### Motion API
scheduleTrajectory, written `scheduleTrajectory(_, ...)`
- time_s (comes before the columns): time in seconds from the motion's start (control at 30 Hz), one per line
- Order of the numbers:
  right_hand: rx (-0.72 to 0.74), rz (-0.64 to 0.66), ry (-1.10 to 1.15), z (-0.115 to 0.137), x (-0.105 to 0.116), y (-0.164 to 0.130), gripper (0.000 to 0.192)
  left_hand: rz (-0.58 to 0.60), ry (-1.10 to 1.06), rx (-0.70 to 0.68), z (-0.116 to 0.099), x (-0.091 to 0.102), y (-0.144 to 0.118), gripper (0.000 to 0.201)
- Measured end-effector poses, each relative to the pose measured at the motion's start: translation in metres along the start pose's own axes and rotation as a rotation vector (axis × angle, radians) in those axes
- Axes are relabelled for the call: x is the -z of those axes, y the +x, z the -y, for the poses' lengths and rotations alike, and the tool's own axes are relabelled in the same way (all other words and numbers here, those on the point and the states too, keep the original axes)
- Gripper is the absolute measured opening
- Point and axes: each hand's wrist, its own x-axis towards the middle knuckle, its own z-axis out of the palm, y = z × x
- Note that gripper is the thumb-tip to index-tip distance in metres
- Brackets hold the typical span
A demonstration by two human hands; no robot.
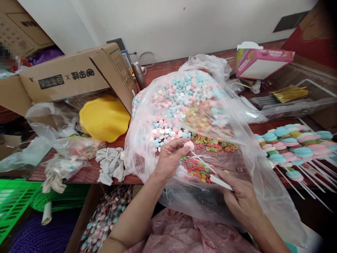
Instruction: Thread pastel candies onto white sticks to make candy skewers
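Observation:
My left hand [171, 156] is closed, pinching a round pink marshmallow [189, 145] between thumb and fingers. My right hand [240, 195] grips a thin white stick [204, 162], whose far end meets the marshmallow; I cannot tell how deep it goes. A flat white piece [221, 182] also juts from the right hand. Below and around the hands lies a clear plastic bag [237, 119], spread over the table. Inside its opening are pink, blue and white marshmallows [168, 131] and coloured gummy rings [196, 168].
Finished marshmallow skewers [292, 144] lie at the right edge. A cardboard box [71, 73] with a yellow scalloped tub [104, 117] stands left, near grey gloves [110, 165]. Behind right are a clear bin [292, 105] and a pink carton [263, 63]. A green crate [15, 200] sits low left.

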Motion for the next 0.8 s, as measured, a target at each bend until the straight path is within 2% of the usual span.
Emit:
scheduleTrajectory(0.2,-0.028,0.005,-0.056,-0.008,0.0,-0.006,0.046,-0.024,-0.055,-0.035,0.014,-0.004,-0.004,0.031)
scheduleTrajectory(0.3,-0.042,-0.002,-0.048,-0.013,-0.002,-0.011,0.047,-0.038,0.014,-0.108,0.024,-0.003,-0.005,0.031)
scheduleTrajectory(0.4,-0.06,-0.005,-0.033,-0.013,-0.003,-0.012,0.049,-0.04,0.205,-0.279,0.03,-0.001,-0.005,0.028)
scheduleTrajectory(0.6,-0.087,0.009,0.005,0.0,-0.004,-0.014,0.058,0.023,0.787,-0.78,0.029,-0.004,-0.006,0.019)
scheduleTrajectory(0.8,-0.063,-0.006,0.059,0.009,-0.008,-0.018,0.067,0.116,0.964,-0.929,0.039,0.0,-0.007,0.031)
